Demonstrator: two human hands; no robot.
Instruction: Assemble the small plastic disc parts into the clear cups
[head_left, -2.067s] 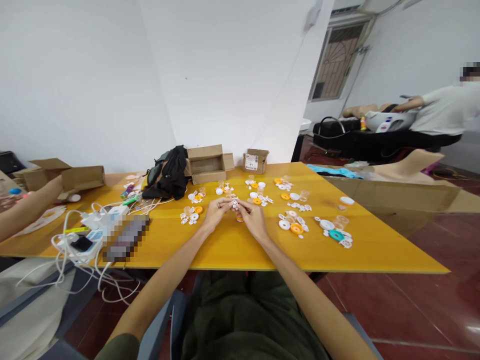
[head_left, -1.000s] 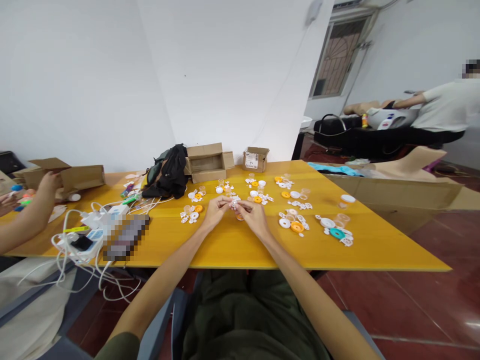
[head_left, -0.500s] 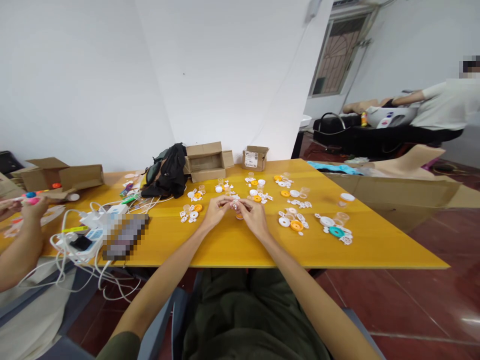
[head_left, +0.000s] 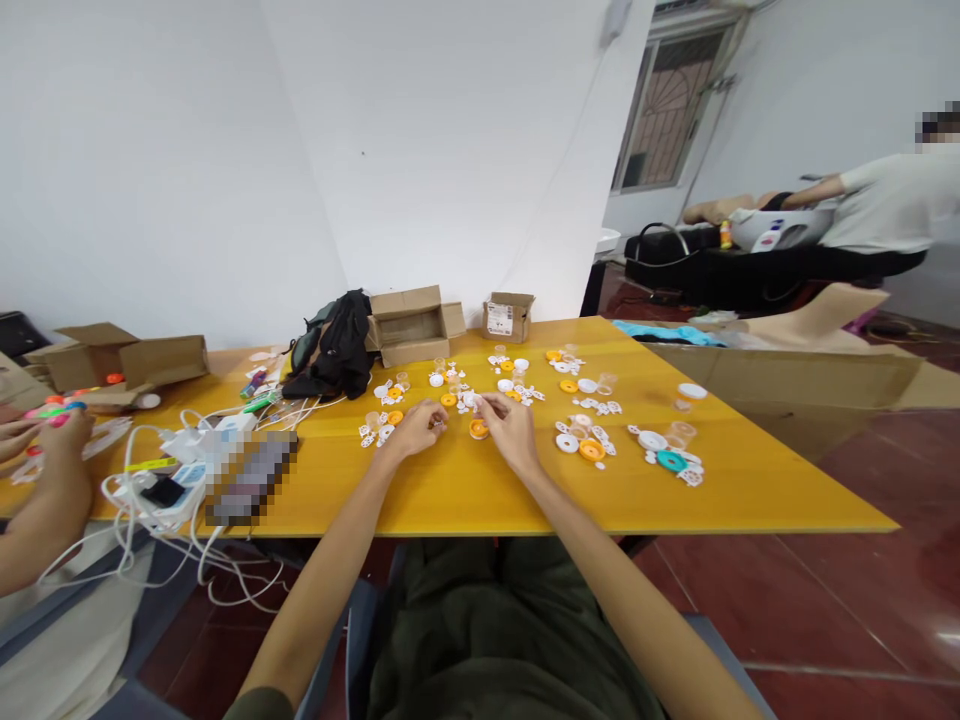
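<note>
My right hand (head_left: pixel 510 428) pinches a small white plastic part (head_left: pixel 472 399) between thumb and fingertips, a little above the table. Just below it stands an orange round piece (head_left: pixel 478 429), partly behind the hand. To the left, my left hand (head_left: pixel 420 431) is closed, fingers curled together; something small and pale may be at its fingertips, too small to name. Beside that hand lie a white disc (head_left: pixel 386 433) and an orange ring (head_left: pixel 394 418). Right of my right hand sit another orange ring (head_left: pixel 592 450), a white disc (head_left: pixel 567 442) and flat white cut-out pieces (head_left: pixel 602 436).
A teal ring (head_left: pixel 672 461) and a clear cup (head_left: pixel 681 434) lie at the right. Cardboard boxes (head_left: pixel 411 325) and a black bag (head_left: pixel 337 345) stand at the back. Left are a power strip (head_left: pixel 196 470) with tangled cables and a co-worker's hand (head_left: pixel 67 432).
My hands have come apart: the left has moved left and slightly down, while the right stays near its place with the white part. The orange piece below shows more.
</note>
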